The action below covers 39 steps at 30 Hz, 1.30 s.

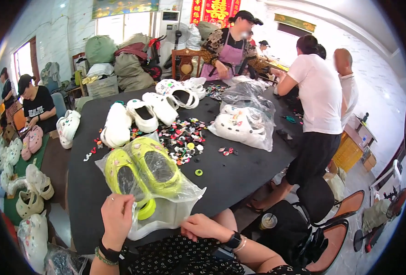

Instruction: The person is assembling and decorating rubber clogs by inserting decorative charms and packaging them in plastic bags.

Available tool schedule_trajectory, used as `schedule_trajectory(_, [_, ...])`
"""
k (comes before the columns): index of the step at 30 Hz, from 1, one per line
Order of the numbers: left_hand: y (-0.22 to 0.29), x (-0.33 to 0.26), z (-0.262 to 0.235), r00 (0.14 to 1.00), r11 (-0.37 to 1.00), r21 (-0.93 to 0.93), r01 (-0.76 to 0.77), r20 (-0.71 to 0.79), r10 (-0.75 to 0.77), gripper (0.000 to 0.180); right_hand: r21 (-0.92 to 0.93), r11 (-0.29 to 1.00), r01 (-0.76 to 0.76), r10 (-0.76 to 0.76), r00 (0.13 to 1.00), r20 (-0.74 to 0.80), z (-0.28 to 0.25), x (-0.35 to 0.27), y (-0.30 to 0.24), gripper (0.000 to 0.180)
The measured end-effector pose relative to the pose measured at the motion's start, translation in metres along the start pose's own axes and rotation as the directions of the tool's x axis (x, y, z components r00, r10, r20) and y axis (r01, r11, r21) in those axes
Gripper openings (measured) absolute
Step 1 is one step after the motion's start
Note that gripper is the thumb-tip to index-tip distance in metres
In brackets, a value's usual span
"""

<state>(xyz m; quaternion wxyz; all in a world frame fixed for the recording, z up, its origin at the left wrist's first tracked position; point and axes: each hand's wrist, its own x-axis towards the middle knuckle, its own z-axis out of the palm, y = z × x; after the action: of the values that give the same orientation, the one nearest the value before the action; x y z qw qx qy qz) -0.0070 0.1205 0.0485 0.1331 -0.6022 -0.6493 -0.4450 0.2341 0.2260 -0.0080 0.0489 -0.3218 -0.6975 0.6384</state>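
A pair of lime-green clogs (155, 162) lies inside a clear plastic bag (177, 208) at the near edge of the black table. Small charms dot the uppers, and a heel strap shows through the film. My left hand (117, 215) is closed, pinching the bag's near left side by the strap. At the bag's near right edge, my right hand (206, 228) has its fingers curled and pressed on the film. Just beyond the bag, a heap of small colourful shoe charms (182, 137) is spread out. One lime-green round charm (198, 173) lies apart to the right.
White clogs (141, 114) stand behind the bag; more white clogs in a plastic bag (242, 123) lie to the right. Bagged clogs (31, 197) crowd a side table at left. People stand around the far side. Chairs (335, 238) and a lidded drink cup (268, 221) are at right.
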Motion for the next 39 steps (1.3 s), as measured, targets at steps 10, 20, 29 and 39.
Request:
schedule_trajectory(10, [0.016, 0.03, -0.012, 0.99, 0.989, -0.124, 0.079, -0.106, -0.092, 0.007, -0.734, 0.328, 0.594, -0.806, 0.582, 0.111, 0.018, 0.016, -0.078, 0.04])
schedule_trajectory(20, [0.016, 0.021, -0.014, 0.996, 0.998, -0.034, 0.044, -0.073, -0.046, 0.007, -0.945, 0.197, 0.261, -0.558, 0.823, 0.111, 0.017, 0.067, -0.107, 0.075])
schedule_trajectory(29, [0.013, 0.018, -0.018, 0.999, 0.995, -0.088, 0.046, 0.004, -0.046, 0.007, -0.877, 0.287, 0.386, -0.514, 0.835, 0.199, 0.007, 0.1, -0.095, 0.069])
schedule_trajectory(39, [0.005, 0.007, -0.03, 0.984, 0.967, -0.188, 0.173, 0.075, -0.162, 0.01, -0.71, 0.476, 0.519, -0.501, 0.824, 0.266, -0.006, 0.064, -0.11, 0.054])
